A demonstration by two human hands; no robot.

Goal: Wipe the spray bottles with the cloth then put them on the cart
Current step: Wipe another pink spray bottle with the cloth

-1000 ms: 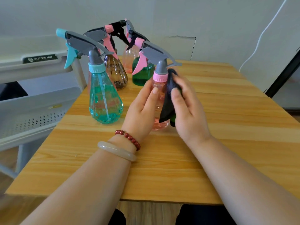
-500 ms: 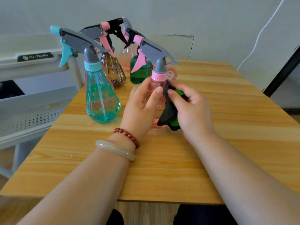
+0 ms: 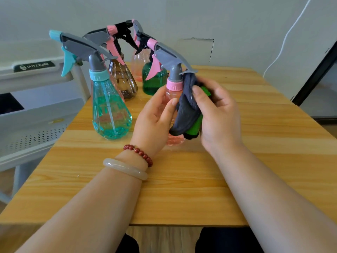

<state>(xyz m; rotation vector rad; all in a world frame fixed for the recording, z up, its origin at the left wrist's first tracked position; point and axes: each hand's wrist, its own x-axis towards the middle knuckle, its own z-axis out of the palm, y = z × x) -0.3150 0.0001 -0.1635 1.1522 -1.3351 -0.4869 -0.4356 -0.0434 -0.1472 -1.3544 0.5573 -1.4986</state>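
Currently, pink spray bottle [image 3: 171, 92] is gripped upright on wooden table [image 3: 255, 143] by left hand [image 3: 155, 121] | grey-green cloth [image 3: 187, 110] is pressed against it by right hand [image 3: 218, 115] | 4 other bottles stand behind | cart [image 3: 36, 114] is at left

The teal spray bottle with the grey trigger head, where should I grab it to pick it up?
Take the teal spray bottle by the narrow neck just under its ribbed teal collar, coming from the right. The faceted body flares wide below, the trigger juts left, and that side faces open wooden table.
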